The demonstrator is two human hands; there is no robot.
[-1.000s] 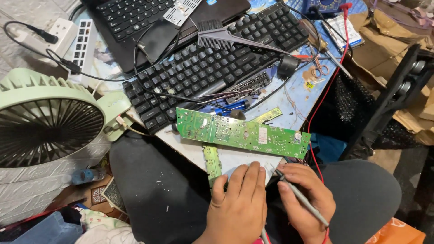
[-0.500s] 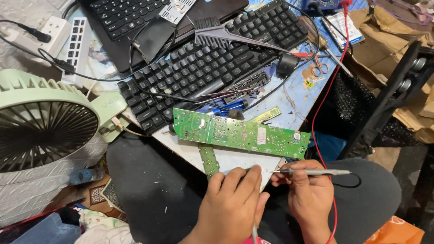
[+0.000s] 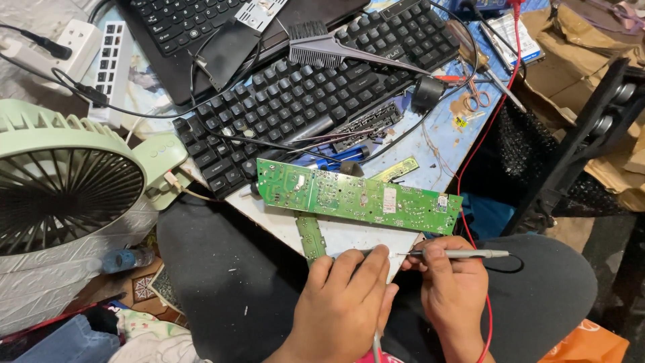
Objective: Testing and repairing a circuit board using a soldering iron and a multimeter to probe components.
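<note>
A long green circuit board (image 3: 356, 197) lies across the near edge of the work surface. A narrow green board strip (image 3: 311, 236) hangs down from under it. My left hand (image 3: 349, 299) is curled just below the boards, fingers closed on a small part that I cannot make out. My right hand (image 3: 453, 289) grips a grey test probe (image 3: 457, 254), held level with its tip pointing left toward my left fingertips. A red lead (image 3: 478, 148) runs from the probe up and away.
A black keyboard (image 3: 302, 94) and a laptop (image 3: 195, 27) lie behind the board, with a black brush (image 3: 336, 50), scissors (image 3: 476, 101) and loose cables. A pale green fan (image 3: 67, 188) stands at the left. A power strip (image 3: 111, 60) sits at the far left.
My right hand has turned the probe from slanting down to lying level, its tip now pointing left at my left fingers. My left hand stays curled in the same place.
</note>
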